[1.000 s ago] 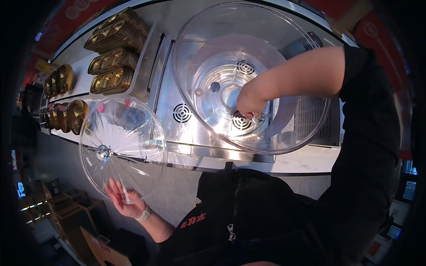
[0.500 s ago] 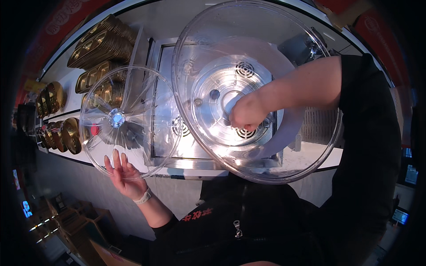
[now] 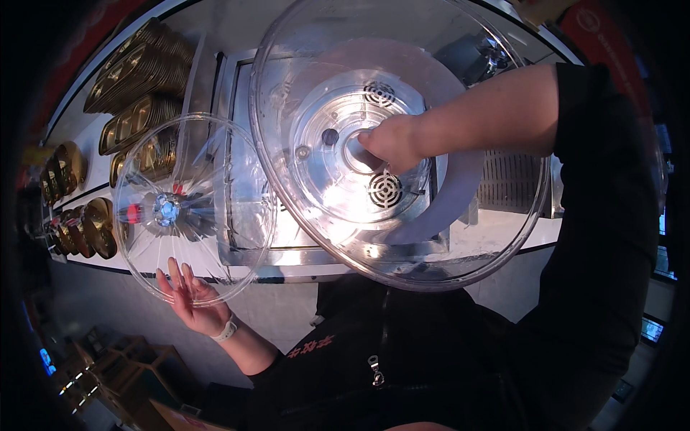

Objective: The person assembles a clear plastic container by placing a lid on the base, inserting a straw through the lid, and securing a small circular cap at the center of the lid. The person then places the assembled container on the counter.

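Observation:
My left hand (image 3: 194,305) holds a round clear plastic lid (image 3: 167,210) by its near rim, fingers lying along the edge. The lid is tilted in the air, with a faceted knob-like piece at its middle. My right hand (image 3: 394,144) reaches into a large clear plastic bowl (image 3: 431,284). Its fingers are curled over the ring-shaped middle of a shiny round metal plate (image 3: 323,194). What those fingers grip, if anything, is hidden. Slotted round vents (image 3: 385,190) show on the metal next to the hand.
Below the bowl is a square metal housing (image 3: 316,255) on a white counter. Stacks of gold trays (image 3: 144,75) stand at the far left, with gold round pieces (image 3: 99,226) nearer. A slotted metal grate (image 3: 512,179) lies right, behind the bowl's clear wall.
My right hand has moved away from me across the metal plate, uncovering the near vent. The lid in my left hand has come slightly nearer and tilted. The whole view has shifted a little.

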{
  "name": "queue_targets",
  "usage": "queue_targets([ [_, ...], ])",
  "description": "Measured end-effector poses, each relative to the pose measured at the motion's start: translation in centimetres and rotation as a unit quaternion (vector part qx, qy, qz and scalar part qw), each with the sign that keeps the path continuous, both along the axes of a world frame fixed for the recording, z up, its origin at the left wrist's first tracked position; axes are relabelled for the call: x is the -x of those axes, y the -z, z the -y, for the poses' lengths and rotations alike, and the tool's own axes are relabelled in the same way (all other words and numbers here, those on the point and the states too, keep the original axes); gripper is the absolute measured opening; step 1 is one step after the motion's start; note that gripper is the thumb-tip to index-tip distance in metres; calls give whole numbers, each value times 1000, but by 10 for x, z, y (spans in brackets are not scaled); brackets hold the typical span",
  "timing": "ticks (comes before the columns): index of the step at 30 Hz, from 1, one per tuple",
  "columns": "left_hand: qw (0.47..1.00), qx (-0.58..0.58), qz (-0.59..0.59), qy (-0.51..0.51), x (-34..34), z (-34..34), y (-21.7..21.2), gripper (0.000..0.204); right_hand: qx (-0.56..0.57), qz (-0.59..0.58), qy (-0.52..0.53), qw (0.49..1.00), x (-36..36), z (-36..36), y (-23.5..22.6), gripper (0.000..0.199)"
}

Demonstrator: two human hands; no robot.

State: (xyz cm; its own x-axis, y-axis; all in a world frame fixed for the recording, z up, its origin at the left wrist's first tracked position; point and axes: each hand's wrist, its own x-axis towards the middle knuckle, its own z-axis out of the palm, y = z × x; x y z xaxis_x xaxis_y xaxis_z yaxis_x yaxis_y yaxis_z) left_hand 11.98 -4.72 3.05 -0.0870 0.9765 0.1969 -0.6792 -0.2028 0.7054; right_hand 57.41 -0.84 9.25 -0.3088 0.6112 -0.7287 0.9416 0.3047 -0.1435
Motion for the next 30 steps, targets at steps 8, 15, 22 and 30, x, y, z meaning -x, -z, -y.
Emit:
queue_targets([
  [8,998,-38,41,37,20,13,2,48,-16,9,-76,997,-3,47,24,36],
  [15,994,52,-65,-72,10,18,5,48,43,-56,113,991,10,48,66,54],
  [22,988,27,-149,-43,-26,7,18,47,122,-255,328,901,-16,74,184,49],
  [30,822,-238,-498,-139,-16,8,-4,36,110,-234,212,942,-25,79,183,27],
])
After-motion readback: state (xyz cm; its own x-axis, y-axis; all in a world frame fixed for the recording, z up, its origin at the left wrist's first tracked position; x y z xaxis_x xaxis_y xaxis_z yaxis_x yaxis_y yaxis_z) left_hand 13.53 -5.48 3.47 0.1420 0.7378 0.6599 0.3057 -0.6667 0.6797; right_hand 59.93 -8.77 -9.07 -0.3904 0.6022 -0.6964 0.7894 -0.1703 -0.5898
